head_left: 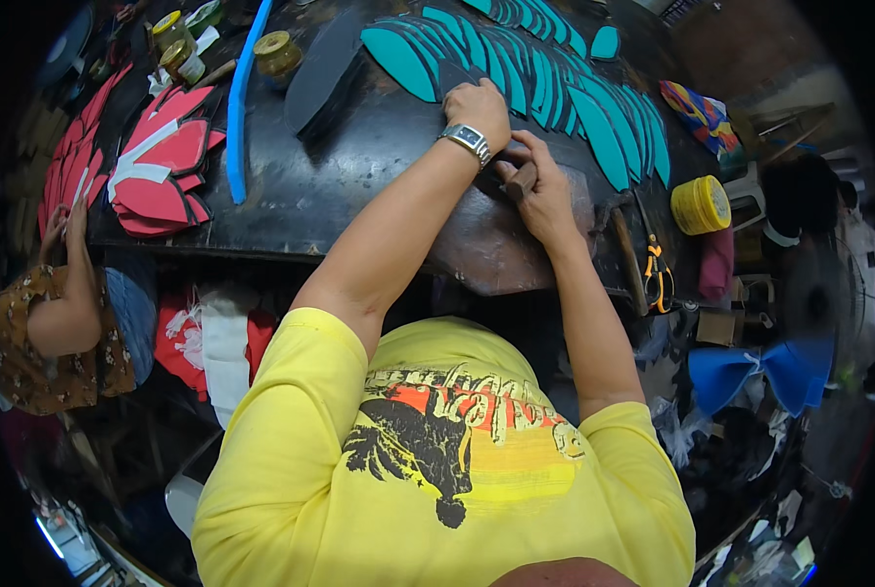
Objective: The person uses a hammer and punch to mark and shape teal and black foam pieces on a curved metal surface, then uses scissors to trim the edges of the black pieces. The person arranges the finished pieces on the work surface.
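My left hand (477, 110), with a watch on its wrist, is closed with curled fingers on a dark pointed piece (454, 76) at the near edge of the teal pieces. My right hand (543, 186) is just to its right and nearer to me, wrapped round a brown wooden handle (522, 182); the tool's working end is hidden by my hands. Several flat teal leaf-shaped pieces (602, 137) with dark edges lie overlapping in a row beyond my hands. A brown sheet (501, 249) lies under my right forearm.
A blue strip (237, 127), a dark leaf shape (322, 73), jars (278, 57) and red petal pieces (159, 157) lie to the left. Orange-handled pliers (659, 279) and a yellow tub (700, 205) are at right. Another person (61, 323) sits at far left.
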### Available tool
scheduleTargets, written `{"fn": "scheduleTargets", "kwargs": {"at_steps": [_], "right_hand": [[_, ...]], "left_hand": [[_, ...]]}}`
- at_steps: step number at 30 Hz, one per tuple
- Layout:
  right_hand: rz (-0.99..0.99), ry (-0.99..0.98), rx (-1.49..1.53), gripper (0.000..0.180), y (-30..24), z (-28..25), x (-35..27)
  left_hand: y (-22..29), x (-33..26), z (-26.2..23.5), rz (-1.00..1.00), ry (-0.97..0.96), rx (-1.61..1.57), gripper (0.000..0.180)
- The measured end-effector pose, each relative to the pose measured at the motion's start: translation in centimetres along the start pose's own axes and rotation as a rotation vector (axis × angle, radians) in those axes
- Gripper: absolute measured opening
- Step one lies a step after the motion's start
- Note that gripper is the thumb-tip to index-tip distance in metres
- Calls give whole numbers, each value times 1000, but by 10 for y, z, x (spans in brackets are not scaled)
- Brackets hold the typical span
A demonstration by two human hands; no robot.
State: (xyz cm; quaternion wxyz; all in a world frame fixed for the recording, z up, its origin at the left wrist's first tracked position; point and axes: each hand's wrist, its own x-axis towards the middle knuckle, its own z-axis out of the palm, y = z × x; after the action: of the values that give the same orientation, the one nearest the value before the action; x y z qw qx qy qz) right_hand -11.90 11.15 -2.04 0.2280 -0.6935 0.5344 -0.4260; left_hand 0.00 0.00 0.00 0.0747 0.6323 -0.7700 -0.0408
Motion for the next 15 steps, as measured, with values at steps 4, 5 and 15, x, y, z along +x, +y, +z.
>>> {"fn": "scheduleTargets", "kwargs": {"at_steps": [4, 5, 15], "right_hand": [[39, -22, -48, 48, 1, -3, -1], [39, -15, -42, 46, 2, -2, -1], [-22, 249, 219, 32, 3, 2, 1]], "left_hand": [[-3, -4, -8, 99, 36, -106, 47], [-5, -6, -9, 114, 61, -119, 42], [-79, -72, -68, 190, 389, -630, 64]]}}
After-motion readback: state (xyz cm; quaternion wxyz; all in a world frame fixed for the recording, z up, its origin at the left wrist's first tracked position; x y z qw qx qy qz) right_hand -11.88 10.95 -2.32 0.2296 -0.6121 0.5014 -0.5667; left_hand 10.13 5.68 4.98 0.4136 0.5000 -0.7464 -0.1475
